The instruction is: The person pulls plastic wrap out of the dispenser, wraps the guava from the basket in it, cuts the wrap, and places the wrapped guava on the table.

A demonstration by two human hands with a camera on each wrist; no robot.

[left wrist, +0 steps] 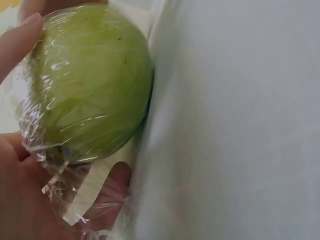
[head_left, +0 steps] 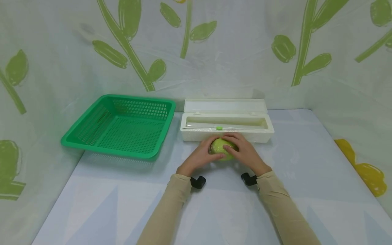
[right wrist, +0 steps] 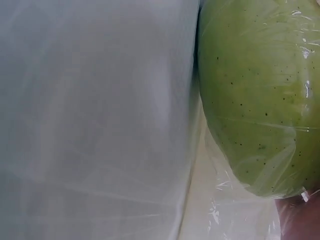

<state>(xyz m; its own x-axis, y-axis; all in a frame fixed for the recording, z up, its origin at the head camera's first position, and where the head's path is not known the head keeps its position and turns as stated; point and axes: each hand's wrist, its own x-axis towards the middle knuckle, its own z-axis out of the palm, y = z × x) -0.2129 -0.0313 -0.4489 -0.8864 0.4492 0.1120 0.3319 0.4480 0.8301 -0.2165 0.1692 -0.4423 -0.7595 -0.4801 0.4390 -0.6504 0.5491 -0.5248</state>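
Observation:
A round green fruit (head_left: pixel 221 147) with small dark specks is wrapped in clear plastic film (left wrist: pixel 42 107). Its underside sits close to the tabletop in both wrist views. My left hand (head_left: pixel 200 154) holds it from the left, fingers curved around the far side and thumb on the near side. From the right, my right hand (head_left: pixel 244 151) grips it, with the thumb over its top. Loose, crumpled film gathers by the left fingers in the left wrist view. Right behind the fruit stands a white cling film dispenser (head_left: pixel 261 137), its lid (head_left: pixel 225 105) raised and a roll inside.
A green perforated plastic basket (head_left: pixel 163 141) stands at the back left, with nothing inside. The pale patterned tabletop (head_left: pixel 306 163) extends right and in front. A leaf-printed sheet (head_left: pixel 239 44) hangs behind and along the sides.

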